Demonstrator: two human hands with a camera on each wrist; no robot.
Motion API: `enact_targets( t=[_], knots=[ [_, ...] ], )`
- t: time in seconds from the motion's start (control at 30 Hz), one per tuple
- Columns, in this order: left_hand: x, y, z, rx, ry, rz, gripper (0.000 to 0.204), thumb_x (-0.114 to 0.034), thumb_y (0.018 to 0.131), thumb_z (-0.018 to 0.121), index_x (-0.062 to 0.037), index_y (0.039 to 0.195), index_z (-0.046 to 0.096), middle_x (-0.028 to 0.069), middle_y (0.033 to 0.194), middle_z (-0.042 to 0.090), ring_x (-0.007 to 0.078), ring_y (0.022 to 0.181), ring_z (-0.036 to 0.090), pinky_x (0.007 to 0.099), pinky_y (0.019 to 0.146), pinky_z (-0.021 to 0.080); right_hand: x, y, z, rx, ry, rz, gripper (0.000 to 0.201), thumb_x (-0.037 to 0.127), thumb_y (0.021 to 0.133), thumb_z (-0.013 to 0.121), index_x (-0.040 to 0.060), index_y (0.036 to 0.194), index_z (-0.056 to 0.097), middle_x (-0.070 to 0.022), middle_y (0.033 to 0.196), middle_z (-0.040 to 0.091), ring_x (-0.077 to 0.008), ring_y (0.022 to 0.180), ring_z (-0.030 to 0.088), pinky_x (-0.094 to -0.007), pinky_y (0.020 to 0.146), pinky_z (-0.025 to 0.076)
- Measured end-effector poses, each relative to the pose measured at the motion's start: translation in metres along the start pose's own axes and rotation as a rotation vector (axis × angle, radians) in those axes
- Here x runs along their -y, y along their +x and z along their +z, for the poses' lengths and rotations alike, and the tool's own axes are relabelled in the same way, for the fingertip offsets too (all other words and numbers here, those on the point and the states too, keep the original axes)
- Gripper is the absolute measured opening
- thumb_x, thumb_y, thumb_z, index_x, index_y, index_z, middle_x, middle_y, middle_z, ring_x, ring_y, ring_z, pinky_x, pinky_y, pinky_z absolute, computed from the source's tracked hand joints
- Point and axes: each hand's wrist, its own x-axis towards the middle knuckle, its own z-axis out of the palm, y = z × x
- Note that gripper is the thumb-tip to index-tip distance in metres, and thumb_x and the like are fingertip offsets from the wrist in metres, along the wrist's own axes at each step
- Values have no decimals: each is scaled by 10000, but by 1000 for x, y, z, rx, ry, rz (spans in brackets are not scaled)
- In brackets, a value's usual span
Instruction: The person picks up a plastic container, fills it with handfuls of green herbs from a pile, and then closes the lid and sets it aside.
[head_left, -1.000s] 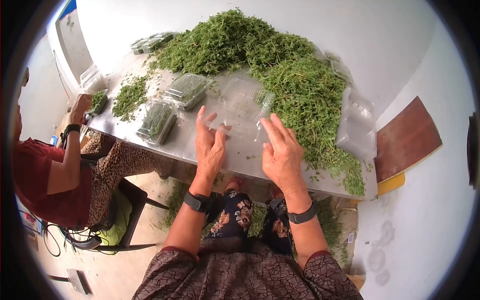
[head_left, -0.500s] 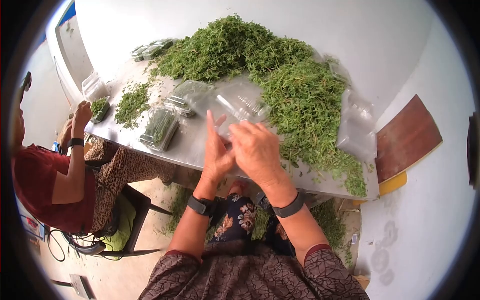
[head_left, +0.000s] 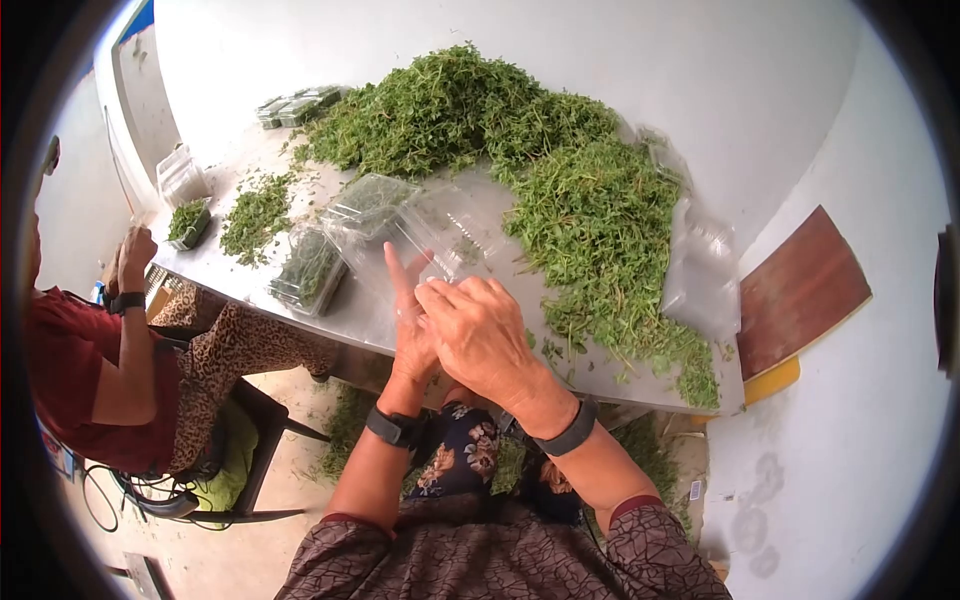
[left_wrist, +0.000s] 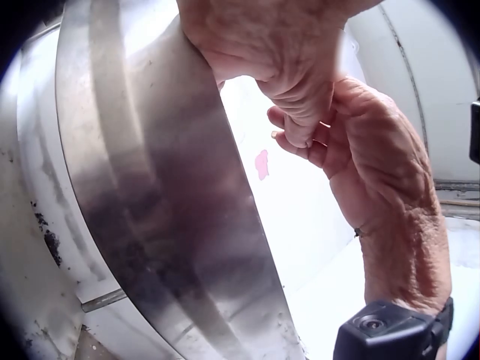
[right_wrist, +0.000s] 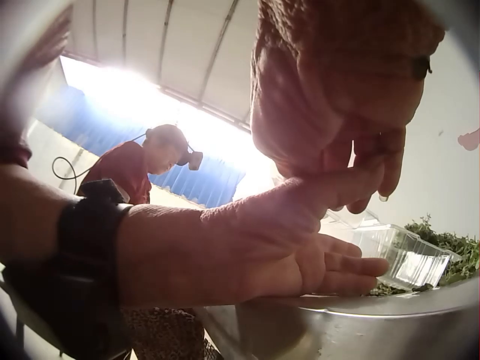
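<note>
In the head view my left hand (head_left: 412, 340) is held over the table's front edge with its index finger straight. My right hand (head_left: 485, 330) crosses over it with fingers bent. In the right wrist view, the bent fingers of the right hand (right_wrist: 330, 112) close round the thumb of the left hand (right_wrist: 262, 255), whose other fingers lie straight. The left wrist view shows the same contact from below. Just beyond the fingers is an open clear plastic clamshell box (head_left: 455, 225). Two clear boxes of greens, a rear one (head_left: 370, 200) and a front one (head_left: 305, 270), are to the left.
A large pile of leafy greens (head_left: 450, 115) covers the table's back and right. Nested clear containers (head_left: 700, 270) stand at the right edge, near a brown board (head_left: 805, 290). A seated person (head_left: 110, 390) works at the left beside a part-filled box (head_left: 188, 224) and loose greens (head_left: 258, 215).
My hands, apart on either side of the clear box a second ago, have come together. The right hand moved left onto the left thumb. The seated person's raised hand has moved lower and left.
</note>
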Motion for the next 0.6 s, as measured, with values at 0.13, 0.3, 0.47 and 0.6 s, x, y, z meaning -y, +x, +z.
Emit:
enact_targets(
  t=[0.13, 0.3, 0.47, 0.6],
  knots=[
    [-4, -1, 2, -7, -58, -47, 1089, -204, 773, 736, -128, 1487, -82, 207, 1344, 423, 212, 944, 577, 322, 802, 513, 2, -1, -8, 14, 42, -19, 350, 108, 748, 652, 4, 1076, 593, -135, 1065, 646, -271, 842, 595, -366, 750, 486],
    [-4, -2, 2, 13, -183, -19, 1132, -286, 734, 783, -141, 1493, -45, 207, 1334, 421, 224, 987, 576, 335, 831, 512, -3, -4, -15, 12, 69, -42, 341, 103, 754, 644, -3, 1076, 602, -142, 1079, 641, -286, 889, 606, -368, 746, 506],
    [3, -2, 2, 15, -213, -106, 1196, -377, 675, 816, -145, 1495, -23, 220, 1333, 413, 247, 1035, 575, 363, 849, 512, -9, -5, -19, 30, 71, -63, 317, 102, 762, 638, 1, 1062, 617, -143, 1075, 642, -298, 918, 614, -372, 761, 511],
    [-4, 0, 1, 74, -273, -85, 1237, -433, 640, 833, -153, 1494, -18, 228, 1344, 391, 271, 1044, 573, 385, 863, 511, -10, -4, -21, 95, 115, -56, 301, 106, 777, 637, 0, 1057, 614, -156, 1059, 645, -305, 913, 621, -374, 758, 517]
  ],
)
